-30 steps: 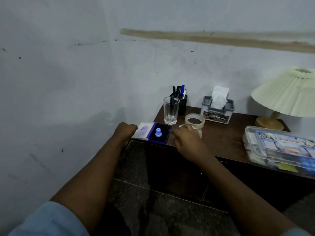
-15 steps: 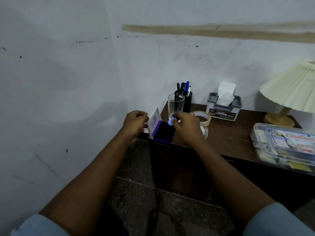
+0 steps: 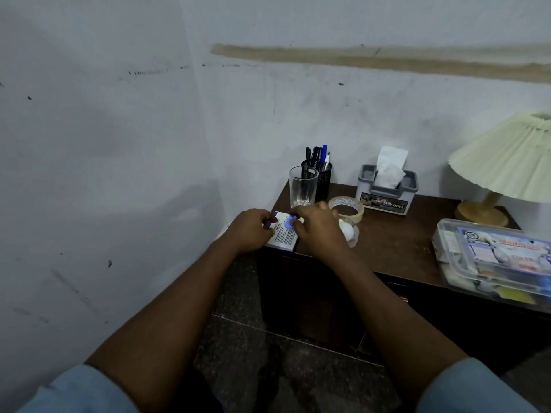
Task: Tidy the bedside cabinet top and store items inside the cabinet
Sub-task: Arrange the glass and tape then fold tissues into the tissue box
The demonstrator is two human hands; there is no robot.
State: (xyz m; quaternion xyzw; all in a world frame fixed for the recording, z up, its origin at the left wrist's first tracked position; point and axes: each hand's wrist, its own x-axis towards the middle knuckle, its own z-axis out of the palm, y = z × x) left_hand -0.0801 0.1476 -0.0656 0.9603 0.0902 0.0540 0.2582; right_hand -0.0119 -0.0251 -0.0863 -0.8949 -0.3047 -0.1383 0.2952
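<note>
so the ink pad case (image 3: 283, 238) sits at the front left corner of the cabinet top (image 3: 396, 242), my left hand (image 3: 250, 231) fingers curled round its edge to steady it, right hand (image 3: 319, 231) pinching the blue stamp (image 3: 288, 225) over the lid, probably so both get stored together

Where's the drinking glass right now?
In the head view the glass stands near the back left corner of the cabinet top, right in front of the black pen holder and left of the tape roll.
</note>
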